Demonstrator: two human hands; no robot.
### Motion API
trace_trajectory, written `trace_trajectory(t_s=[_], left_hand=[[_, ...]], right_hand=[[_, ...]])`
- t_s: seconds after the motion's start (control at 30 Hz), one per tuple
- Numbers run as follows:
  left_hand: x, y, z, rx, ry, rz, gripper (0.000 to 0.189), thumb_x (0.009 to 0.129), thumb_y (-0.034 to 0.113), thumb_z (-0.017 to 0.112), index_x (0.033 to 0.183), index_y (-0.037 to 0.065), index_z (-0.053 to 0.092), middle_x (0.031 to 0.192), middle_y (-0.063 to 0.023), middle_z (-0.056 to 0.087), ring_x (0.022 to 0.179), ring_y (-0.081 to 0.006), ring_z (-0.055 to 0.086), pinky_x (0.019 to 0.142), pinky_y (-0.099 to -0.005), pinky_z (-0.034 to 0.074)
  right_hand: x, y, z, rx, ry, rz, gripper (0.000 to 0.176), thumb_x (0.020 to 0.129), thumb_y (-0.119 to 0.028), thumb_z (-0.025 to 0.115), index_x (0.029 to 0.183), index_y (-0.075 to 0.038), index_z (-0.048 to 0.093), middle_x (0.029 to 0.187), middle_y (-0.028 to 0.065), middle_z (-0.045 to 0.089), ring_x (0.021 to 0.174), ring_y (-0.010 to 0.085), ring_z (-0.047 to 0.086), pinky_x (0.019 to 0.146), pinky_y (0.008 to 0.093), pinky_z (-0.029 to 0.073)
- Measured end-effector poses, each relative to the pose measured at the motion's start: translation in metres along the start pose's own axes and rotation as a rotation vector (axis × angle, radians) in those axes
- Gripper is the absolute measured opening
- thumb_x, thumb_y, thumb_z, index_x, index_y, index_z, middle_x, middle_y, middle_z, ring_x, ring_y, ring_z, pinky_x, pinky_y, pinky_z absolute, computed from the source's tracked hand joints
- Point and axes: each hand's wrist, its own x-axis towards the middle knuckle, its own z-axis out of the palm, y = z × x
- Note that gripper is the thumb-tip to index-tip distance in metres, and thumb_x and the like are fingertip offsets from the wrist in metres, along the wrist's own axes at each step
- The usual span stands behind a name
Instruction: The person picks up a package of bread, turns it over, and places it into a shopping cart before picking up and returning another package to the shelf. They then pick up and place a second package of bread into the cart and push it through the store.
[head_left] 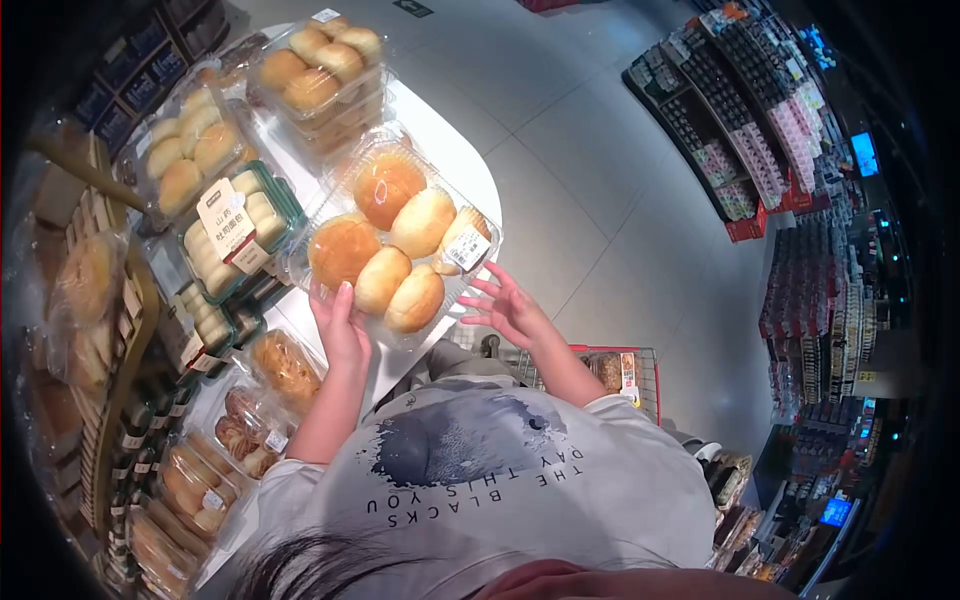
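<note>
A clear plastic box of round bread rolls [385,275], with a white price label at its right corner, is in front of me above the white table [455,120]. My left hand [342,325] grips the near left edge of this box, its thumb up beside the rolls. At the box's right corner is my right hand [508,308], fingers spread apart near the label; whether they touch the plastic I cannot tell. Stacked boxes of rolls [325,70] stand just beyond, and a green-edged pack of bread [235,230] lies to the left.
More packed bread [245,430] lines the table at the lower left, beside a bread shelf [110,370]. A red-rimmed shopping cart [645,370] holding a package stands behind my right arm. Tiled floor [590,190] runs toward stocked shelves [730,110] at the right.
</note>
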Motion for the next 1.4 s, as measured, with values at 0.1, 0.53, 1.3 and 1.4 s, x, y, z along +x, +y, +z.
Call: trace_trajectory(t_s=[0.1, 0.53, 1.3, 1.4], left_hand=[[0.019, -0.04, 0.008, 0.006, 0.041, 0.164, 0.066, 0.082, 0.004, 0.057, 0.134, 0.006, 0.016, 0.134, -0.0137, 0.03, 0.122, -0.0235, 0.035, 0.099, -0.0354, 0.034], [0.06, -0.082, 0.017, 0.296, 0.063, -0.159, 0.058, 0.092, 0.04, 0.042, 0.134, 0.004, 0.023, 0.134, -0.0163, 0.034, 0.115, -0.0294, 0.044, 0.092, -0.0416, 0.038], [0.02, -0.056, -0.056, 0.541, -0.216, -0.623, 0.036, 0.095, 0.03, 0.033, 0.107, 0.0, 0.049, 0.097, -0.0126, 0.062, 0.08, -0.0192, 0.062, 0.067, -0.0257, 0.048], [0.019, -0.065, -0.056, 0.669, -0.264, -0.749, 0.037, 0.094, 0.032, 0.035, 0.106, 0.0, 0.05, 0.095, -0.0123, 0.062, 0.08, -0.019, 0.062, 0.067, -0.0258, 0.048]], right_hand=[[0.045, 0.008, 0.018, 0.011, 0.048, 0.108, 0.083, 0.079, -0.021, 0.066, 0.139, -0.014, 0.009, 0.125, 0.0117, 0.041, 0.104, 0.023, 0.051, 0.086, 0.0438, 0.046], [0.283, -0.113, -0.054, -0.503, 0.11, 0.171, 0.078, 0.071, -0.009, 0.07, 0.133, -0.005, 0.024, 0.105, 0.0178, 0.056, 0.091, 0.0234, 0.06, 0.076, 0.0349, 0.051], [0.076, -0.076, -0.111, -0.71, 0.808, -0.162, 0.032, 0.081, -0.021, 0.058, 0.104, 0.0, 0.053, 0.091, 0.0094, 0.06, 0.079, 0.0174, 0.06, 0.069, 0.0281, 0.048], [-0.057, -0.041, -0.15, -0.559, 1.109, -0.242, 0.022, 0.081, -0.016, 0.055, 0.097, 0.0, 0.054, 0.084, 0.0089, 0.061, 0.071, 0.0174, 0.061, 0.063, 0.0276, 0.05]])
